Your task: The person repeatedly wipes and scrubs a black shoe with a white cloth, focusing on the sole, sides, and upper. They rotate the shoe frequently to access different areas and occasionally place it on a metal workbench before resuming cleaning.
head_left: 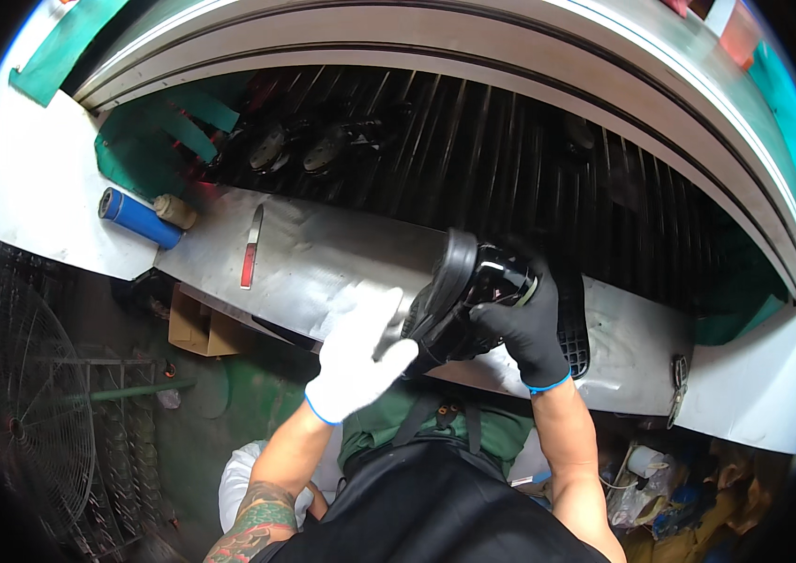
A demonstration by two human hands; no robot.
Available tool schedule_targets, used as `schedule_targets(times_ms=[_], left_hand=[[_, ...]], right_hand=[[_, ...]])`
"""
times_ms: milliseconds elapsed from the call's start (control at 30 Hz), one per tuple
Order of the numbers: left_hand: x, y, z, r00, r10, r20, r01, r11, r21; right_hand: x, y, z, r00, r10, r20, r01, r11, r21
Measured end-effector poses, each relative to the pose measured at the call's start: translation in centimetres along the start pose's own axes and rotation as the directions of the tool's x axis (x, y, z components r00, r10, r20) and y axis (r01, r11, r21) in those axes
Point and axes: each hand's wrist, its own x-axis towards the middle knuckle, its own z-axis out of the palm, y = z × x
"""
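My right hand (523, 324), in a black glove with a blue cuff, grips a shiny black shoe (501, 272) by its upper. The shoe is tilted, and its thick dark sole (437, 291) faces my left hand. My left hand (360, 357), in a white glove, has its thumb spread and its fingers stretched beside the sole; whether the fingertips touch it I cannot tell. Behind my right hand, another black treaded sole (574, 342) lies on the metal ledge (341, 249), partly hidden by the glove.
Past the ledge runs a dark roller conveyor (473, 141) carrying black shoes (327, 148) at the left. A red-handled knife (250, 253) and a blue cylinder (140, 218) lie left. Pliers-like metal tool (678, 385) sits at the right edge; a large fan (27, 413) stands lower left.
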Motion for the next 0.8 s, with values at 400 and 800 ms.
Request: schedule_targets(times_ms=[400, 800], left_hand=[[7.7, 1.7, 3.1, 0.948, -0.182, -0.263, -0.189, 0.344, -0.92], [10.1, 1.6, 1.4, 0.989, -0.113, 0.091, 0.131, 0.437, -0.89]], right_hand=[[0.6, 0.7, 2.3, 0.897, -0.362, 0.255, 0.425, 0.866, -0.265], [0.6, 0.3, 1.9, 0.976, -0.151, 0.159, 0.167, 0.981, -0.094]])
